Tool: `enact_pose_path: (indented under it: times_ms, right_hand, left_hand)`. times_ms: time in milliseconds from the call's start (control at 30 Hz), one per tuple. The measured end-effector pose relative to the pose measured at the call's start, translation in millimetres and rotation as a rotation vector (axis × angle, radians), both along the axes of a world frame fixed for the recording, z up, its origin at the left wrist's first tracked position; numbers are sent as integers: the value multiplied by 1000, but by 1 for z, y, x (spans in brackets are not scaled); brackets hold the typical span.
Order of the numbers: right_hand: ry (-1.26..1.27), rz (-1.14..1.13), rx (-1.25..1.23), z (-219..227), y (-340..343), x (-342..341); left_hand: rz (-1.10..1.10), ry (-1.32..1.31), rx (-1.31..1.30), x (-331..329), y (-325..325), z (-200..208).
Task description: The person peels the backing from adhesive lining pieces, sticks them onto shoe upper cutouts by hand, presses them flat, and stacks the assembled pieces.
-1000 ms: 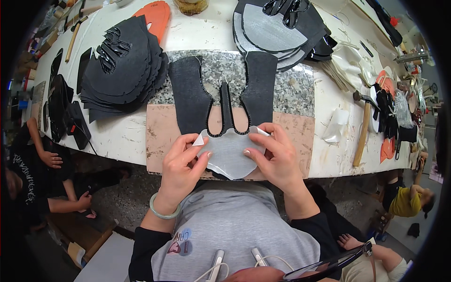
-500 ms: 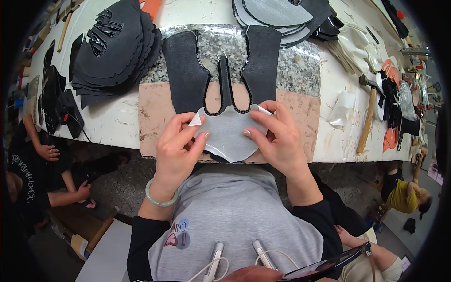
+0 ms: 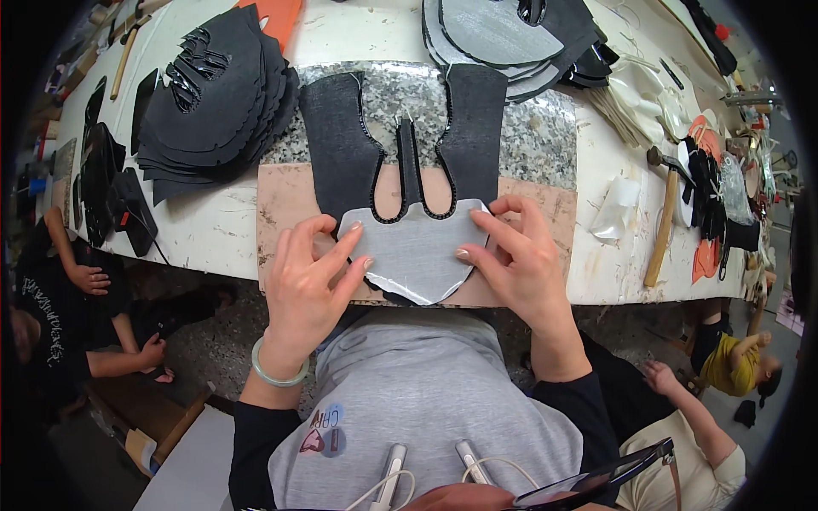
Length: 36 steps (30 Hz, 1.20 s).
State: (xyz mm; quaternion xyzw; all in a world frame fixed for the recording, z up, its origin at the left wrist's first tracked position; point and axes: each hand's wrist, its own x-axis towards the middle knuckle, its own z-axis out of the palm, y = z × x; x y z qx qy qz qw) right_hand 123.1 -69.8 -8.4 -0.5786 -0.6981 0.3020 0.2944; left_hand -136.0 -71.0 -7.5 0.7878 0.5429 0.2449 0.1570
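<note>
A black leather shoe upper [image 3: 473,145], with two side flaps, rounded cut-outs and a narrow centre strip, lies on the work boards in front of me. A grey fabric-like backing piece [image 3: 417,247] covers its near end, and a pale, shiny edge shows along the bottom. My left hand [image 3: 308,268] has its index fingertip on the backing's upper left corner and its thumb at the left edge. At the opposite corner, my right hand [image 3: 521,260] touches the backing likewise. Both hands have their fingers apart.
Stacked black pieces [image 3: 200,128] lie at left; grey and black ones [image 3: 494,34] sit at the back. A hammer [image 3: 663,217] rests right, beside translucent plastic [image 3: 617,209]. A speckled stone slab [image 3: 545,136] adjoins a tan board [image 3: 537,200]. Other people [image 3: 85,298] are nearby.
The backing's upper corners, folded up in my fingers before, now lie flat. My hands have moved slightly apart, and their pinch has loosened.
</note>
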Motion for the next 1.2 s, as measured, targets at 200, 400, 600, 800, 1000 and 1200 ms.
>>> enact_pose_path:
  times_ms: [200, 400, 600, 800, 1000, 1200]
  right_hand:
    - [-110, -34, 23, 3, -3, 7]
    - [-57, 395, 448, -8, -7, -15]
    - [-77, 590, 291, -16, -8, -2]
    - [-118, 719, 229, -6, -1, 7]
    - [-245, 643, 345, -6, 30, -19]
    - [-396, 608, 386, -6, 30, -19]
  left_hand:
    - [75, 74, 18, 3, -4, 3]
    - [-265, -8, 126, 28, -7, -9]
    - [-240, 136, 15, 5, -13, -8]
    - [-120, 234, -55, 0, -16, -16]
    - [-137, 294, -59, 0, -18, -16]
    - [-155, 314, -48, 1, -19, -14]
